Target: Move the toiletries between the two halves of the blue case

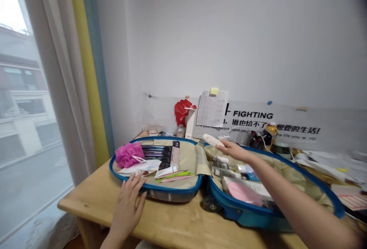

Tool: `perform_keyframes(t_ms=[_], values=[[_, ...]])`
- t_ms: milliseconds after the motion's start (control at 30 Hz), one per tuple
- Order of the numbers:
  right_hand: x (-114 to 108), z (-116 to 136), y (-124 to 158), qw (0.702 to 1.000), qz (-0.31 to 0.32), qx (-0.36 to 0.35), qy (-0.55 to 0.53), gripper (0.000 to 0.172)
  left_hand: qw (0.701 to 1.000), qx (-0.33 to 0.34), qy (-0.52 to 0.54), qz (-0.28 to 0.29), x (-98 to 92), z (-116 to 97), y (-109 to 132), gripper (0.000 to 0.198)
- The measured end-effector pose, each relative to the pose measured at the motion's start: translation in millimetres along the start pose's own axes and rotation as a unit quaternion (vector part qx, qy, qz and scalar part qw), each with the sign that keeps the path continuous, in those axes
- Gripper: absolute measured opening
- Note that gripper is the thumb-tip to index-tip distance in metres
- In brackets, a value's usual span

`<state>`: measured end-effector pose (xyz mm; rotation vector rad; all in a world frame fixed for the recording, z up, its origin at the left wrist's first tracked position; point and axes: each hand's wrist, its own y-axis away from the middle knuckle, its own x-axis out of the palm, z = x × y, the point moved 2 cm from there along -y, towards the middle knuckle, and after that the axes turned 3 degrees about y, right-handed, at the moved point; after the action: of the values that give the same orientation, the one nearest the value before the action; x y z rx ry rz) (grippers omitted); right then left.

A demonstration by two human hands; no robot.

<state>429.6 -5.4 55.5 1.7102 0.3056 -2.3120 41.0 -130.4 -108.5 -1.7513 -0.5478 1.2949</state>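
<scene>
A blue-rimmed suitcase (183, 190) lies open on the wooden table. My left hand (129, 197) is at the front edge of its left half, fingers extended and spread, holding nothing I can see. Near those fingers are a magenta bath puff (129, 155), a white packet (151, 166), a flat pack of dark slim sticks (160, 154), a white tube (166, 171) and green and pink strips (174, 176). Over the right half, my right hand (233, 152) grips a white elongated object (211, 140) by one end; its kind is unclear. Below it lie several small bottles (222, 165) and a pink round item (243, 193).
Behind the suitcase stand a white upright stand (189, 123), a yellow bottle (270, 132) and a green jar (281, 149). Papers (329, 165) and cables cover the right side. A window (25, 107) and curtains (63, 69) border the table's left.
</scene>
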Motion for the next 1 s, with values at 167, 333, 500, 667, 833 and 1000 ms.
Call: perform_keyframes(t_ms=[167, 333, 500, 667, 833, 1000], values=[[28, 76, -33, 0.994, 0.027, -0.105, 0.021, 0.035, 1.0, -0.005, 0.003, -0.005, 0.2, 1, 1, 0.044], [63, 114, -55, 0.985, 0.065, -0.132, 0.089, 0.04, 1.0, -0.004, 0.001, 0.0, -0.5, 1, 0, 0.044], [76, 113, -59, 0.978, 0.102, -0.13, 0.131, 0.039, 1.0, -0.01, 0.006, 0.001, 0.0, 0, 1, 0.046], [73, 111, -58, 0.976, 0.108, -0.139, 0.125, 0.034, 1.0, -0.008, 0.006, 0.0, 1.1, 1, 1, 0.046], [28, 82, -62, 0.991, 0.019, -0.101, 0.084, 0.035, 1.0, -0.005, 0.004, 0.001, 1.0, 2, 2, 0.046], [-1, 10, -49, 0.995, 0.016, 0.0, 0.094, 0.034, 1.0, 0.005, 0.001, -0.001, 0.9, 2, 1, 0.045]])
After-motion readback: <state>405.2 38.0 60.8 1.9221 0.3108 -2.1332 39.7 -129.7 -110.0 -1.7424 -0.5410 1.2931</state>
